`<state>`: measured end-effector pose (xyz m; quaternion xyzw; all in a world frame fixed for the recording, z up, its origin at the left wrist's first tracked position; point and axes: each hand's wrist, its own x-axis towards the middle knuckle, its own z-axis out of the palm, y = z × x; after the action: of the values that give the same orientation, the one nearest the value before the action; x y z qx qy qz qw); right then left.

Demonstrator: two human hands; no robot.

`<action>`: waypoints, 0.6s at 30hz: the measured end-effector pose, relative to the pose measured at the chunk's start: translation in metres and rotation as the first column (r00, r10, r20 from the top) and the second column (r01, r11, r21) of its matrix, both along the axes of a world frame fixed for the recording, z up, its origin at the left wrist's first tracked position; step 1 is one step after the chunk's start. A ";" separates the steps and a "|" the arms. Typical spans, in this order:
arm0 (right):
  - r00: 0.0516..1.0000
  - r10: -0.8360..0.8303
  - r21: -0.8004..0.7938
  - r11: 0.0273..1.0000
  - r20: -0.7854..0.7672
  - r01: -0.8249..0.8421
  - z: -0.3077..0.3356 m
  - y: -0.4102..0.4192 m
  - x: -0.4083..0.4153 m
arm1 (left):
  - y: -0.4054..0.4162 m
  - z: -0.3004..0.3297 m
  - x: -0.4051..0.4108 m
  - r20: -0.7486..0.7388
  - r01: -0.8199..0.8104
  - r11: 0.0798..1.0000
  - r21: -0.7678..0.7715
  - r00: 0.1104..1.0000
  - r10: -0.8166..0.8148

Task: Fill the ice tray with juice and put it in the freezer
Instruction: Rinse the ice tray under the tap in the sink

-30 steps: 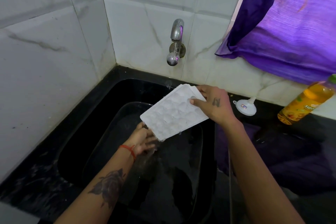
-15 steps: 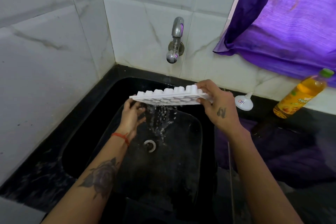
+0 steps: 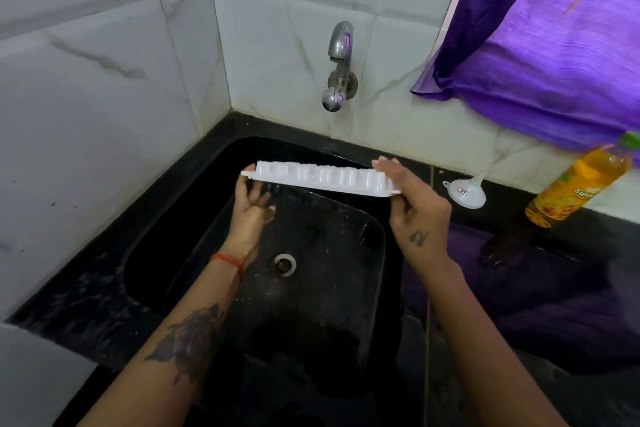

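The tray (image 3: 320,177) is being held upside down over the sink (image 3: 311,243), in front of the tap (image 3: 337,66), with the moulded cup bottoms facing up and the long edge turned toward the camera. It is being gripped at its right end by the right hand (image 3: 414,210), thumb underneath and fingers curled over the top, while its left end is being steadied by the left hand (image 3: 251,206), whose fingers are spread loosely and only touching the corner from below (a support more than a grip). A few droplets are being shed under the tray, and the sink's basin is being left wet around the drain (image 3: 284,263). No water is being run from the tap. To the right of the sink, on the dark counter, a white funnel (image 3: 464,191) is lying on its side, and farther right a capped bottle (image 3: 576,180) of orange juice is standing against the wall, below a purple curtain (image 3: 554,35). The task is being judged as barely begun: the tray appears rinsed and is being drained, yet nothing is being poured, the bottle's cap is on, and no cup is holding juice. Turning the tray upright, filling it and carrying it to the freezer (not in view) are all being left to do.
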<state>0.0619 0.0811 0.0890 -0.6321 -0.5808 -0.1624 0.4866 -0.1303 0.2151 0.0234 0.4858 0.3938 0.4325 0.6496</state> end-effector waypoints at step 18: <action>0.993 0.085 -0.187 0.977 -0.080 -0.099 -0.036 -0.040 0.004 | -0.063 -0.029 -0.026 -0.149 0.008 1.000 0.029 0.989 -0.003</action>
<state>0.0664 0.0408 0.0527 -0.6537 -0.6045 -0.0605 0.4513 -0.1563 0.1524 -0.0054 0.5273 0.4335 0.3988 0.6124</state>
